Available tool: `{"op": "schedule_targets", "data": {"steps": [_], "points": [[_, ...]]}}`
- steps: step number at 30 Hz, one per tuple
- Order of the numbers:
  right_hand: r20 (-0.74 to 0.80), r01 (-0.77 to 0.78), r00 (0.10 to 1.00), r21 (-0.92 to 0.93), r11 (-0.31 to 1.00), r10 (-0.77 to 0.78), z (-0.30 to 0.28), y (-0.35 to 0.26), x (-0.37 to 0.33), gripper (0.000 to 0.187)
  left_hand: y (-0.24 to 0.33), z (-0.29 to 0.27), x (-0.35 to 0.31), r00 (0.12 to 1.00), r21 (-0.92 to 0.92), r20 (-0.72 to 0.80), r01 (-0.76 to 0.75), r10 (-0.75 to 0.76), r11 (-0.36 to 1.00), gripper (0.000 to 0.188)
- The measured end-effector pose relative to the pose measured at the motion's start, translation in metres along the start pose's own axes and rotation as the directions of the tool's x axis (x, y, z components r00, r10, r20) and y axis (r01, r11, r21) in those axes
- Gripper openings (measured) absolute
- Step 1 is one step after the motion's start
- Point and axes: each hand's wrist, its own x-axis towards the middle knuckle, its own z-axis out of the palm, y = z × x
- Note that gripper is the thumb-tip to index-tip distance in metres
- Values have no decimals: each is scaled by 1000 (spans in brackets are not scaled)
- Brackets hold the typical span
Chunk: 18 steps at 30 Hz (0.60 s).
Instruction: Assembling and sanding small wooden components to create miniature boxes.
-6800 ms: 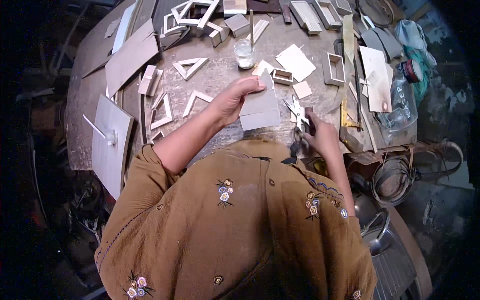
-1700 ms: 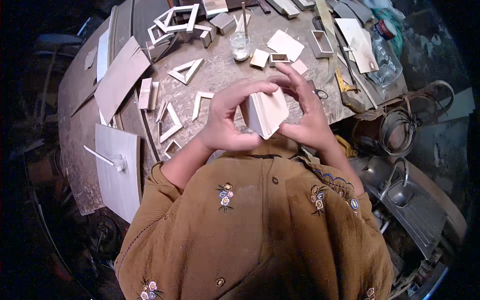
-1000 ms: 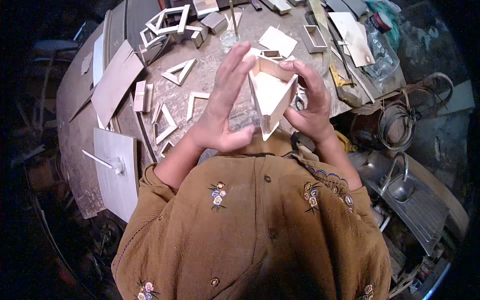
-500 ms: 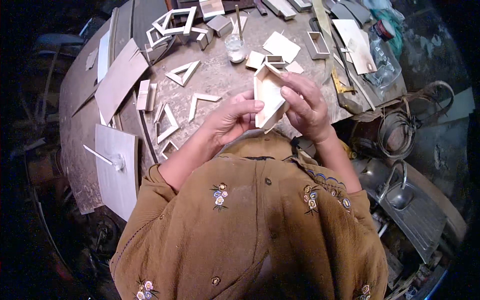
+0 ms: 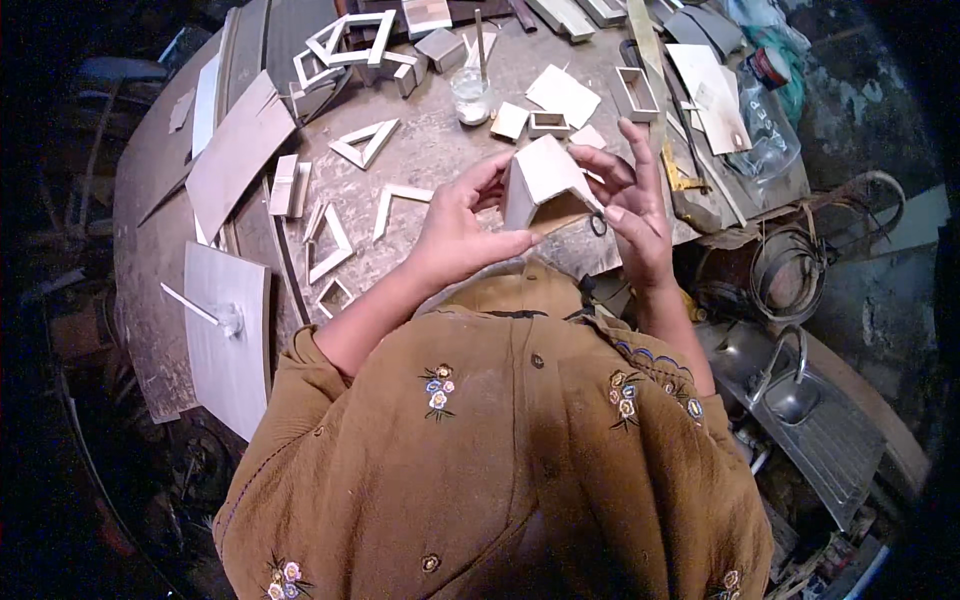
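Peaked wooden box held between two bare hands

A small box [image 5: 548, 170] of pale, smooth wood, with flat panels meeting in a blunt peak, is held above the near part of the worktable [image 5: 420, 150]. The left hand [image 5: 455, 222] grasps it, fingers along the left wall and thumb at the near lower edge. The right hand [image 5: 640, 215] is half spread at the right side, index finger raised; how firmly it touches, I cannot tell.

The hollow opening faces the near side, toward the brown embroidered shirt [image 5: 490, 430]. The ridge runs roughly far to near, slanting right at its near end; foreshortening blurs the true long axis.

A dark ring-shaped handle [image 5: 592, 228] shows just beside the right thumb. Beyond the box sit a small rectangular box [image 5: 548, 130], a square-edged thin sheet [image 5: 562, 95] and a clear glass jar [image 5: 470, 98] with an upright stick [image 5: 482, 45]. To the left, bare scuffed tabletop separates the left hand from a triangular frame [image 5: 380, 143]; an L-shaped wooden piece [image 5: 384, 215] lies nearer.
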Motion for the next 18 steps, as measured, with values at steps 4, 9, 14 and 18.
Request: {"op": "schedule_targets", "data": {"steps": [4, 9, 14, 18], "points": [[53, -3, 998, -228, 974, 16, -2, 4, -3, 100, 3, 0, -1, 999, 136, -3, -53, 54, 989, 78], [27, -80, 996, -163, 983, 86, -9, 13, -6, 98, 3, 0, -3, 992, 319, 34, -123, 119, 940, 74], [34, -113, 993, -83, 990, 116, -10, 13, -9, 99, 4, 0, -3, 955, 424, 48, -285, 292, 860, 66], [55, -74, 996, -44, 996, 76, -12, 15, -11, 101, 7, -2, -1, 937, 439, 83, -341, 340, 832, 65]]}}
